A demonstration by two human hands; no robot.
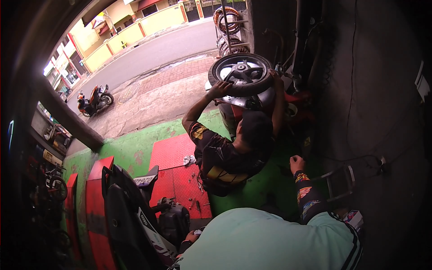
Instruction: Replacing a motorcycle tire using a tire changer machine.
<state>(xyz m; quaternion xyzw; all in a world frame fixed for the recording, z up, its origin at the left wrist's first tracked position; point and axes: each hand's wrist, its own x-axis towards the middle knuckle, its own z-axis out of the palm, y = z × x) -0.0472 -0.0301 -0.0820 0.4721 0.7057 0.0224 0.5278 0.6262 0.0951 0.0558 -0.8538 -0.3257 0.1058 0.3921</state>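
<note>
Reaching low at the bottom of the view, the person's left hand (192,236) is just beside the engine (175,220) of a dark scooter (121,220); a small pale item (198,232) shows at its fingers, too small to identify, and cannot tell if that grip is closed on it. Right hand (297,164), below a patterned sleeve (305,195), is held out ahead with fingers curled in; cannot tell if the grip has anything inside. Scooter is at lower left, its rear with a license plate (143,181) pointing away, next to a red metal plate (173,148) on the green floor (135,139). Small tools (198,205) lie scattered on the red plate, crumpled rag (189,160) farther up. Red ramp (95,198) on the scooter's left. Co-worker (234,157) in dark printed shirt and cap is bent forward ahead, hands on opposite sides of a motorcycle wheel (241,68) with black tyre, wheel lying tilted on top of a red machine (299,100). Metal frame (351,174) on the floor at right, small box (354,219) near the teal shirt (261,243). Outside: parked motor scooter (94,101) at left, tyres (229,21) on a rack by the doorway, road (166,49) behind.
</note>
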